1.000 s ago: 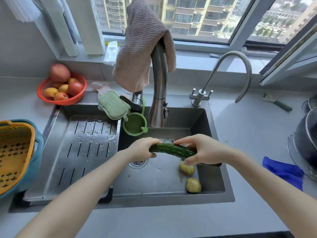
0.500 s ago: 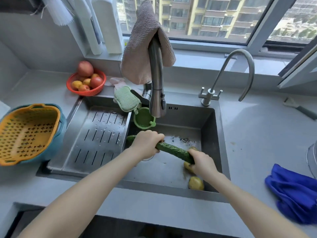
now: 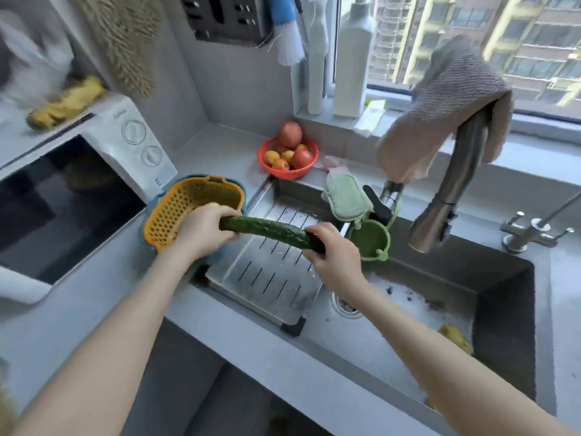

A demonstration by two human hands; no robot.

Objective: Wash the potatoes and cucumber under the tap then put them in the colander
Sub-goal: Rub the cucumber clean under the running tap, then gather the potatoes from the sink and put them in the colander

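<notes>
Dark green, bumpy skin: the cucumber (image 3: 270,231) is probably wet, so I judge it slippery. It should be stiff and light, but long; held at one end only, it would lever and could slide out. The best hold is near both ends with fingers wrapped right round, as now. My left hand (image 3: 204,229) curls round the left end and my right hand (image 3: 333,256) round the right end; the middle is bare between them.

Position: in the air, tilted down to the right, above the slotted draining tray (image 3: 267,278). Its left end is at the rim of the orange colander (image 3: 176,209), which sits on the counter just left of the sink (image 3: 503,278). One potato (image 3: 456,336) lies on the sink floor, partly behind my right forearm.
</notes>
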